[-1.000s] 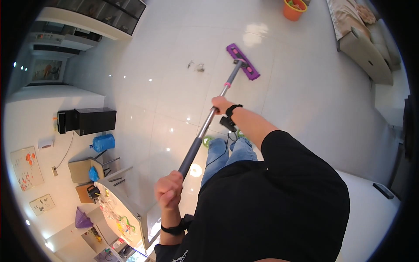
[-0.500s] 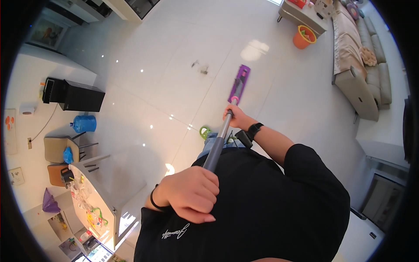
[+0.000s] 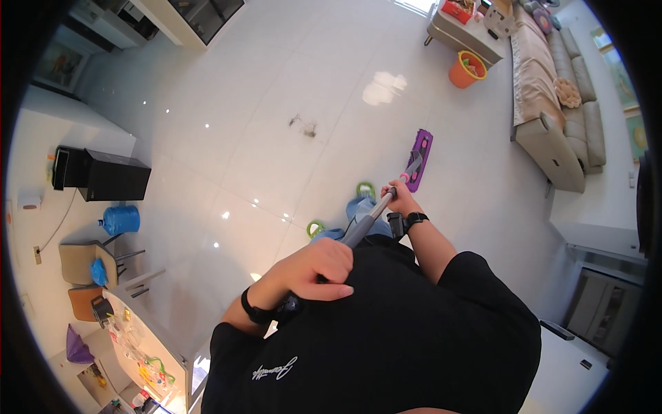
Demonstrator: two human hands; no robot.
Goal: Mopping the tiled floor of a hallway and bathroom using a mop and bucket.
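Observation:
A flat mop with a grey pole and a purple head [image 3: 420, 160] slants across my front, its head lying on the glossy tiled floor. My left hand [image 3: 321, 268] is closed round the upper end of the pole, near my chest. Lower down, close to the pink joint, my right hand [image 3: 403, 198] wraps the pole. Dark smudges [image 3: 303, 127] mark the floor, to the left of the mop head and apart from it. Below my hands show my feet in green clogs [image 3: 365, 189].
An orange bucket [image 3: 467, 70] stands at the far right beside a low table [image 3: 463, 36]. A beige sofa [image 3: 557, 143] lines the right. On the left are a black cabinet [image 3: 116, 175], a blue water jug [image 3: 121, 219], chairs [image 3: 83, 264] and a cluttered table [image 3: 141, 314].
The mop head has swung right and nearer to me, with both hands still on the pole. My view has shifted, and a second green clog now shows.

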